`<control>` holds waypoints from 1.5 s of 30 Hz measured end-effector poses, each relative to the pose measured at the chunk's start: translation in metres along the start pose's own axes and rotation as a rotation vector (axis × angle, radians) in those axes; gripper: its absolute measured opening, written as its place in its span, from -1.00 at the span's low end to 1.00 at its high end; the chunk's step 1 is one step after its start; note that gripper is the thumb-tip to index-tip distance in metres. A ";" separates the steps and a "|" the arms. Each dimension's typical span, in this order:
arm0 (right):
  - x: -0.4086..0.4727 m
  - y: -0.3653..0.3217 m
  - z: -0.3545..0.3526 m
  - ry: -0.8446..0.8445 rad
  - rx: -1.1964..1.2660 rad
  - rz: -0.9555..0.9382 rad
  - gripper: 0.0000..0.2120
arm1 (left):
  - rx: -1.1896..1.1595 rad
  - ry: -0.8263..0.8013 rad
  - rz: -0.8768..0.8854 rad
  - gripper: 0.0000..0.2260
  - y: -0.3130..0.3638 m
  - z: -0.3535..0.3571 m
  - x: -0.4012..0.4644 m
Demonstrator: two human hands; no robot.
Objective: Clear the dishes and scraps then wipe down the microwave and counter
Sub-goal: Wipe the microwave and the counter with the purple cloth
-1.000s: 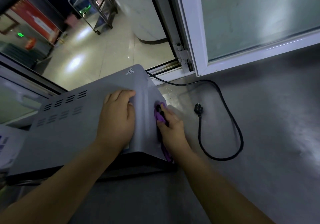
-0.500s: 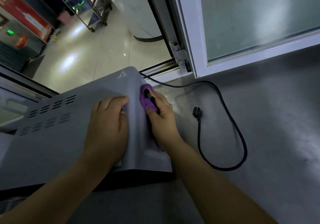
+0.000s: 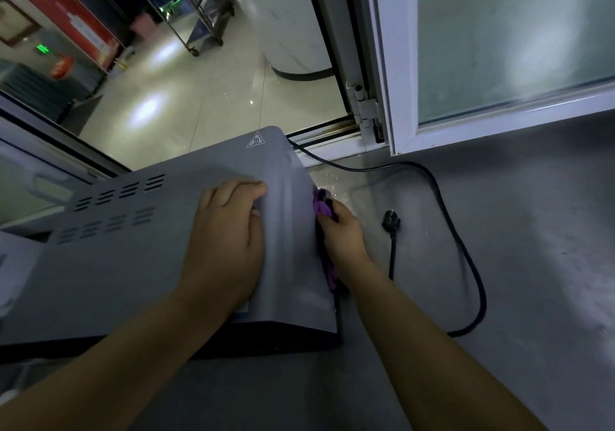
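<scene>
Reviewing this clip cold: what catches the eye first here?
The grey microwave fills the lower left, with the left hand resting on its top. The right hand presses a purple cloth against its right side. Beside it, an unplugged power cord loops across the grey counter.

Microwave [image 3: 133, 264] side hides most of purple cloth [image 3: 321, 206].

Grey microwave [image 3: 139, 264] and purple cloth [image 3: 322, 207] on the grey bench [image 3: 499, 297].
The microwave sits upright, vent slots on top; the crumpled cloth lies against its right side wall, hanging down it.
</scene>
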State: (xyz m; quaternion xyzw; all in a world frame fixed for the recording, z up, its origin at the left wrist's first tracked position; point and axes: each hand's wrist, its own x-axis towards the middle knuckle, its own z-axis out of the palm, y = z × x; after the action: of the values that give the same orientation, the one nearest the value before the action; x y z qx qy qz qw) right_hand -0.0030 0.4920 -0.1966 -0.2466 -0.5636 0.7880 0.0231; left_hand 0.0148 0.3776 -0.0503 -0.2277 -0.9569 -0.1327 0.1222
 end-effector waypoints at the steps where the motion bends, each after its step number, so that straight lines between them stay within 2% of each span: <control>1: -0.005 -0.006 0.002 -0.003 0.005 -0.044 -0.67 | 0.004 0.005 0.004 -0.68 0.000 0.000 0.000; 5: -0.024 -0.036 0.013 -0.026 -0.031 -0.349 -0.60 | 0.035 0.002 0.010 -0.67 0.001 -0.001 0.000; 8: -0.038 -0.054 0.020 -0.044 -0.050 -0.478 -0.57 | 0.048 -0.011 0.006 -0.65 0.000 -0.001 0.001; 15: -0.032 -0.081 0.028 -0.098 -0.049 -0.546 -0.61 | 0.055 -0.003 0.013 -0.65 -0.002 0.000 0.001; 20: -0.002 -0.067 0.024 -0.091 0.078 -0.375 -0.59 | 0.056 -0.014 0.010 -0.68 -0.003 0.001 0.000; 25: 0.024 -0.017 0.014 -0.040 0.067 -0.116 -0.70 | 0.036 -0.027 0.000 -0.67 -0.005 0.002 0.001; 28: 0.038 0.001 0.007 0.007 -0.026 0.014 -0.78 | 0.021 -0.023 0.002 -0.67 -0.005 0.002 0.002; 33: 0.052 0.007 0.001 0.002 -0.543 0.030 -0.68 | 0.013 -0.012 0.010 -0.68 -0.005 0.002 0.000; 35: 0.045 0.007 -0.003 -0.027 -0.662 0.031 -0.65 | 0.015 -0.005 0.022 -0.68 -0.006 0.001 0.000; 40: 0.006 0.017 -0.014 -0.066 -0.838 -0.017 -0.66 | 0.025 0.006 0.030 -0.66 -0.005 0.002 0.000; 45: -0.034 0.032 -0.022 -0.076 -0.854 -0.046 -0.66 | 0.044 0.018 0.063 -0.68 -0.006 0.003 -0.002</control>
State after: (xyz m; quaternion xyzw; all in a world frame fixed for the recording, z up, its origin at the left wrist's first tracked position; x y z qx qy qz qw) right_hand 0.0435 0.4895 -0.2187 -0.1923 -0.8452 0.4915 -0.0843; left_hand 0.0133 0.3725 -0.0548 -0.2540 -0.9507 -0.1097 0.1398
